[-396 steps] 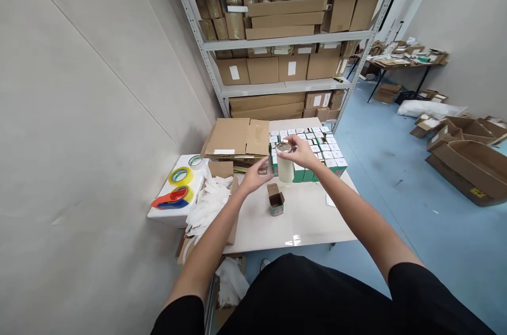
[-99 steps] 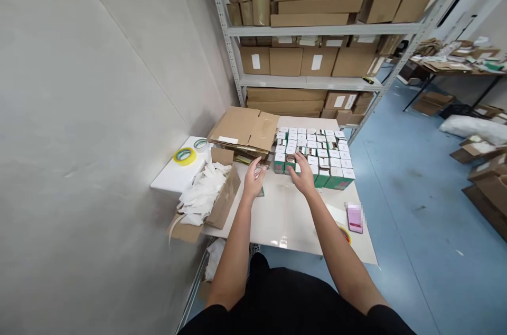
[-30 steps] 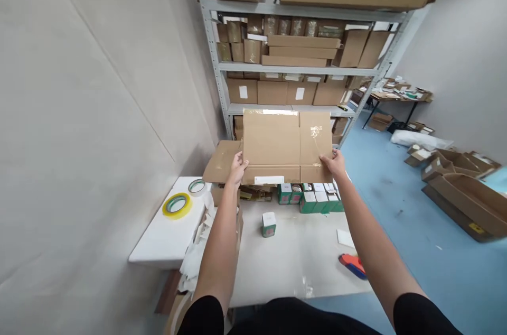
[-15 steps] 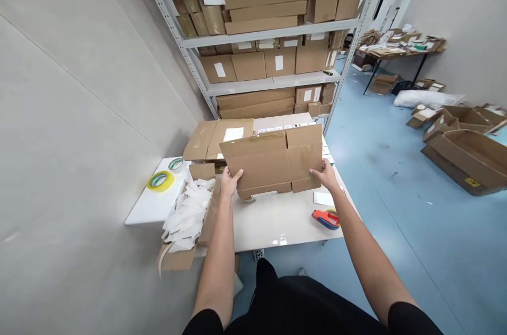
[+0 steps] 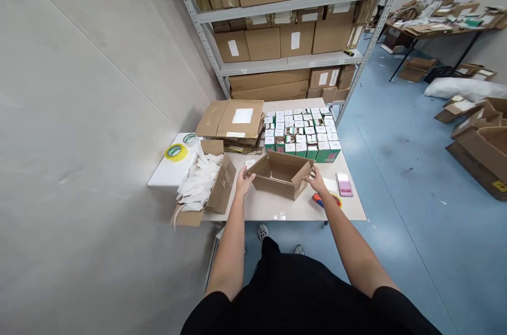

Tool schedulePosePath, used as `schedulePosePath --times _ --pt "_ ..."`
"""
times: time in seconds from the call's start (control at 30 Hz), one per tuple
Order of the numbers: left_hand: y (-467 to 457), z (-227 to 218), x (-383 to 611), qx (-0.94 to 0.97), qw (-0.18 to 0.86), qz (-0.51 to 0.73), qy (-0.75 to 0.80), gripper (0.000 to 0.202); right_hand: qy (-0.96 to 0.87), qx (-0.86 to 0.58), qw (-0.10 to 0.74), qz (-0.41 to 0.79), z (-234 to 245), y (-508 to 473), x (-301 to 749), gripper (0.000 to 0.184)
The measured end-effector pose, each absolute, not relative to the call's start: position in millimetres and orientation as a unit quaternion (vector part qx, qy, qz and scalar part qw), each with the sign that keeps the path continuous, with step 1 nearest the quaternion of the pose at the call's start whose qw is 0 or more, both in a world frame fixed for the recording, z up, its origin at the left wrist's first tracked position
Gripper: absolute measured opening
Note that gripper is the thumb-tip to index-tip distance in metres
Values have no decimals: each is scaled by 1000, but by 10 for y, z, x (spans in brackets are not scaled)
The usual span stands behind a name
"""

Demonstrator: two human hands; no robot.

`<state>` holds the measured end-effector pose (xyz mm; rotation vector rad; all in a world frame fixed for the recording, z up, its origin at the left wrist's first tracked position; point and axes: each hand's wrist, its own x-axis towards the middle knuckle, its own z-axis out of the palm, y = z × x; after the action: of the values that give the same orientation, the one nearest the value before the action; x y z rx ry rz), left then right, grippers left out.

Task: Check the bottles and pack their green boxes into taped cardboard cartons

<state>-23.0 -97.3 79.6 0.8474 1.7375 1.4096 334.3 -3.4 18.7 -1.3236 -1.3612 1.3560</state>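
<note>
A brown cardboard box (image 5: 277, 183), opened out with its hollow inside facing up, is held just over the front of the white table (image 5: 261, 208). My left hand (image 5: 244, 182) grips its left end. At the right end, my right hand (image 5: 316, 180) is closed on a flap. Behind the box stand rows of small white-topped green boxes (image 5: 322, 146). Partly hidden by my right forearm lie a red and blue tape dispenser (image 5: 318, 199) and a white paper piece. A pink and white item (image 5: 344, 185) rests near the table's right edge.
Flattened cartons (image 5: 229, 118) are stacked at the back left. A carton of white paper strips (image 5: 200, 182) and tape rolls (image 5: 176, 152) on a white surface stand left. Shelving (image 5: 293, 63) with boxes rises behind. Open cartons (image 5: 479, 166) lie on the floor at right.
The flat folded cardboard has been opened into a box shape and lowered toward the table. The rows of small boxes behind it have come into view as my head view shifted.
</note>
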Motion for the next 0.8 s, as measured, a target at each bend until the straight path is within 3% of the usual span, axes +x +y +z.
schedulePosePath --times 0.27,0.47,0.7,0.8 --pt "-1075 835 -133 411 346 508 673 68 -519 -527 378 557 316 -97 3314 105" --pt "-1209 766 58 431 343 485 679 50 -489 -518 388 585 379 -83 3256 109" --pt "-1431 762 188 491 340 381 706 44 -461 -517 390 607 278 -7 3260 112" --pt "-1403 811 140 514 355 327 709 53 -446 -544 379 602 197 50 3279 111"
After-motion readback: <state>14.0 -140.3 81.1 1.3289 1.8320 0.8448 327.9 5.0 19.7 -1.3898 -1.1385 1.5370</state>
